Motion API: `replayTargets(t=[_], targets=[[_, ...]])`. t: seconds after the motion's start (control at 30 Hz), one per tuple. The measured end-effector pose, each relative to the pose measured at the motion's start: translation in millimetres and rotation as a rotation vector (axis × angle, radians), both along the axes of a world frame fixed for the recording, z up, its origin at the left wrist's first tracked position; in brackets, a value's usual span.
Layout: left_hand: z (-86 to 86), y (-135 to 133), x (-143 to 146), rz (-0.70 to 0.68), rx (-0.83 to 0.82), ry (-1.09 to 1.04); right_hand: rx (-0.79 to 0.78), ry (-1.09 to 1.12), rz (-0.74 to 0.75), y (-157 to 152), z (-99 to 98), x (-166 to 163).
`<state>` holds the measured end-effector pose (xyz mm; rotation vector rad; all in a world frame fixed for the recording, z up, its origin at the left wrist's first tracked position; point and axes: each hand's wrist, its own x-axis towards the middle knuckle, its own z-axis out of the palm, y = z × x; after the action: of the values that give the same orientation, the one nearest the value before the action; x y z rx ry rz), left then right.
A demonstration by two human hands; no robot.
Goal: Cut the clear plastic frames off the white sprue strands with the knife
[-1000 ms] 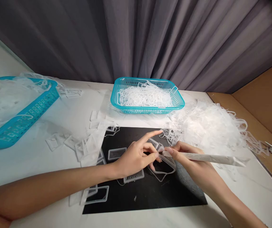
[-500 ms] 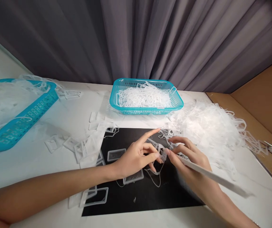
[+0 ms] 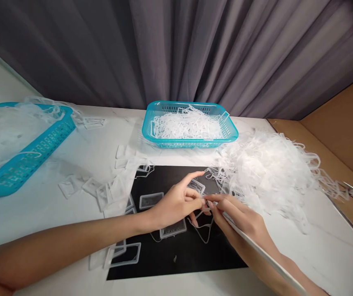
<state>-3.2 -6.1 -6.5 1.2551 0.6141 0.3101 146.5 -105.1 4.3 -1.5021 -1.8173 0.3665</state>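
Head view, only one. Left hand pinched at thumb and fingers on a small translucent piece; its thin loop hangs below the fingertips, over the black mat. Right hand closed around a slim white tool, its shaft running back along the forearm. Hands meet at the fingertips; exact contact of tool and piece is hidden.

Around them: a rectangular frame lies flat on the mat, others near it. Loose clear pieces spread past the mat's left edge. Large pale heap beyond the right hand. Far basket holds a tangle of thin strips; left basket is heaped with clear material.

Progress, my reading: handling of this one piece looks midway, loop and piece both at the fingers. Much loose material lies about; which of it is finished and which untouched, cannot tell.
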Motion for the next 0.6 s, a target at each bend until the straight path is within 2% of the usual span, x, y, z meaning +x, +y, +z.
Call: replayTargets(t=[0.23,0.47,0.6], targets=[[4.9,2,1,-0.003,0.017,0.009,-0.077,0.074,-0.09,1,8.0,7],[12.0,5,2,0.106,0.045,0.049,-0.231,0.127,-0.256,1,21.0,25],[13.0,8,2,0.226,0.079,0.056,-0.3,0.126,-0.403,2,28.3,40]])
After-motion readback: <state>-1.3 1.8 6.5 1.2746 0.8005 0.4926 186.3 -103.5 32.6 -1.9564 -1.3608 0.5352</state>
